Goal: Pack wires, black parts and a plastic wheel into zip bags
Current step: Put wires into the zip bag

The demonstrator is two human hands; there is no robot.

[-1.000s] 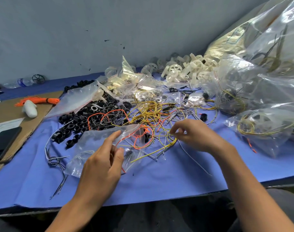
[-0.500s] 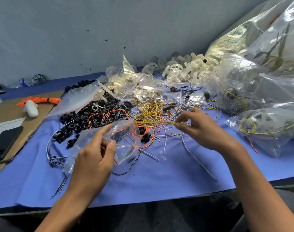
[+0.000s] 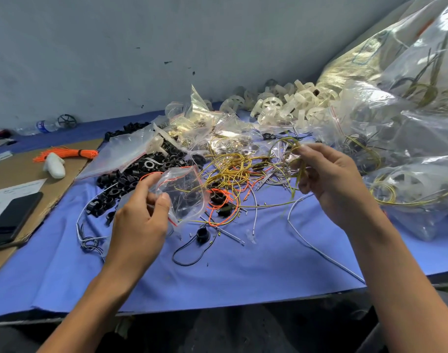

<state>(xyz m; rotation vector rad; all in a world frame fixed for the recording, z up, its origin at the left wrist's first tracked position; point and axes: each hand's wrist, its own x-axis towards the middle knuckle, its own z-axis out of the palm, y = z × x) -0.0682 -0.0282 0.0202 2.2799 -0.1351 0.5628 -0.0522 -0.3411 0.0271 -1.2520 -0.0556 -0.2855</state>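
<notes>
1. Since a second ago, the right hand (image 3: 329, 182) had come up off the heap with a yellow wire loop (image 3: 291, 159) pinched in its fingertips. The left hand (image 3: 138, 220) had lifted the small zip bag (image 3: 184, 192) off the cloth.
2. Biggest stuff first: a blue cloth (image 3: 243, 271) covered the table, and big clear bags (image 3: 408, 118) of wire were heaped along the right side.
3. White plastic wheels (image 3: 294, 103) were piled at the back by the wall, and black parts (image 3: 131, 179) spread out left of centre.
4. A wire tangle (image 3: 233, 171) of yellow, orange and grey sat in the middle, behind both hands.
5. The left thumb and fingers gripped the bag by its red-striped mouth, held up in the air. The yellow loop hung well to its right, not in the bag.
6. A black ring (image 3: 202, 235) on a thin lead lay on the cloth just below the bag.
</notes>
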